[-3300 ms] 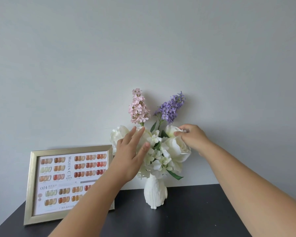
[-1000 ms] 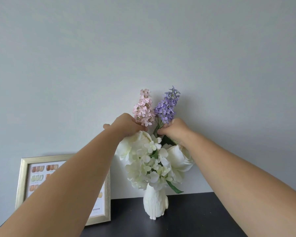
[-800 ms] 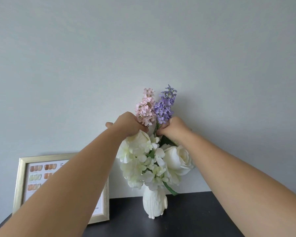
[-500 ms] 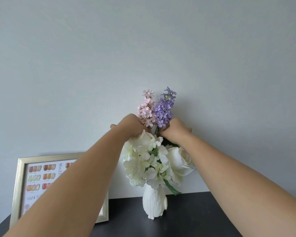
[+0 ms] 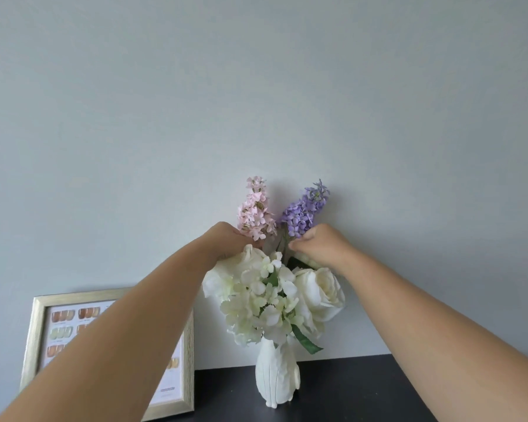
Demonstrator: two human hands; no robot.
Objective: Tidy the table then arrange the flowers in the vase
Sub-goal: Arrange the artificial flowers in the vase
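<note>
Against a plain grey wall (image 5: 256,86), one white vase (image 5: 276,382) stands on the dark table (image 5: 348,391), right of one framed chart (image 5: 34,339). It holds two tall sprigs and white blooms (image 5: 265,296). The left hand (image 5: 226,243) curls at the pink sprig (image 5: 254,210); the right hand (image 5: 319,246) pinches beneath the purple sprig (image 5: 304,213).

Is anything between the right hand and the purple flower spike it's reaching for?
Nothing visible. The right hand is already at the base of the purple flower spike, above the white rose; whether the fingers pinch its stem is hidden.
</note>
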